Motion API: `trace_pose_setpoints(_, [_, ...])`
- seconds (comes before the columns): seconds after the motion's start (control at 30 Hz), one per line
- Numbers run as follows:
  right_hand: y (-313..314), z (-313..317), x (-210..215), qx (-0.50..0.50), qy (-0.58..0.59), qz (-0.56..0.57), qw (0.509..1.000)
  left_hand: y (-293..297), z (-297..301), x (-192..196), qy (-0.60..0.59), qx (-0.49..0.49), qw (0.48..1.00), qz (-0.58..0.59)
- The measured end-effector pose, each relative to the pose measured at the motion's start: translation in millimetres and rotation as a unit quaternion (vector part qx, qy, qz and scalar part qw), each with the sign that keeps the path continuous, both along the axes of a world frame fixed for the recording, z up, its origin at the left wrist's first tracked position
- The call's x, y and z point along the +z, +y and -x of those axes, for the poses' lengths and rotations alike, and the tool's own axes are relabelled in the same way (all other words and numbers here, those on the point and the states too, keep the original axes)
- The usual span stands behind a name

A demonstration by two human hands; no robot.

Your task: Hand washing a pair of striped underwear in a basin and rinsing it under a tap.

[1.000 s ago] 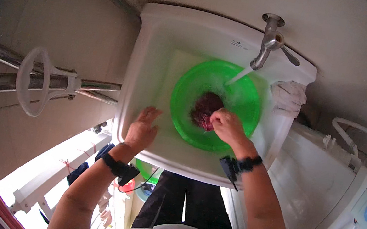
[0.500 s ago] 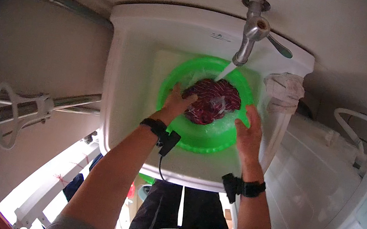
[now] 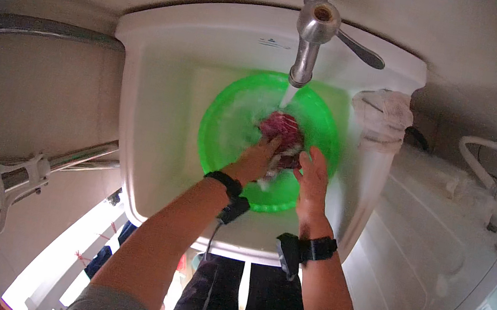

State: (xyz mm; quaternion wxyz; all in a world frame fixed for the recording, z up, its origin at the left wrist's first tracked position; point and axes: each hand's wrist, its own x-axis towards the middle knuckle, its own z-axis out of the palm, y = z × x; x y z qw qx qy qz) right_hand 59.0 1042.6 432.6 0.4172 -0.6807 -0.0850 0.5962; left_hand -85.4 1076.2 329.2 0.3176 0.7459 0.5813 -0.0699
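A dark red cloth (image 3: 286, 128) with thin pale stripes lies bunched and wet in a bright green basin (image 3: 209, 155) of water. My left hand (image 3: 256, 158) grips its near left side, though some of the fingers are hidden in the folds. My right hand (image 3: 313, 177) is at the cloth's right edge with fingers apart; whether the fingertips touch the fabric is hard to tell. Water runs from the metal tap (image 3: 303, 69) onto the cloth's far side.
The basin stands inside a white sink (image 3: 169, 96). A pale wet rag (image 3: 380, 119) drapes over the sink's right rim. To the right is a white ribbed lid or panel (image 3: 405, 240) with a grey hose (image 3: 483, 168). Metal pipes (image 3: 52, 31) and a white plastic holder (image 3: 6, 187) are at left.
Both hands have moved inward over the basin. The cloth, spread wider before, is now gathered into a smaller bundle between them. The view has shifted slightly.
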Motion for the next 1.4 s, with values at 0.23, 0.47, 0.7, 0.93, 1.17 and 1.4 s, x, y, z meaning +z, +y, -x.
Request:
trace_pose_setpoints(0.23, [5.5, -1.4, -51.0, -0.129, 0.06, 0.07, 0.987, 28.1, -17.2, 39.6, -0.307, 0.224, 0.893, 0.241])
trace_pose_setpoints(0.47, [12.9, -2.5, -47.4, -0.074, 0.414, 0.004, 0.907, 14.3, -28.0, 135.4, -0.277, 0.097, 0.853, 0.431])
trace_pose_setpoints(0.7, [6.7, 57.6, -17.3, 0.064, 0.064, -0.031, 0.995, 40.5, 13.0, 41.4, -0.131, 0.063, 0.989, 0.024])
trace_pose_setpoints(0.93, [20.0, 1.6, -34.1, 0.045, -0.215, -0.032, 0.975, 30.8, 31.5, 1.8, -0.047, 0.245, 0.964, -0.092])
trace_pose_setpoints(1.17, [-8.8, 1.4, -52.7, 0.038, -0.244, -0.09, 0.965, 10.6, 7.0, 9.5, -0.109, -0.051, 0.991, 0.053])
trace_pose_setpoints(1.4, [57.9, -4.8, 76.6, -0.051, -0.175, -0.347, 0.92, 21.3, 10.4, 24.7, -0.207, 0.08, 0.963, 0.153])
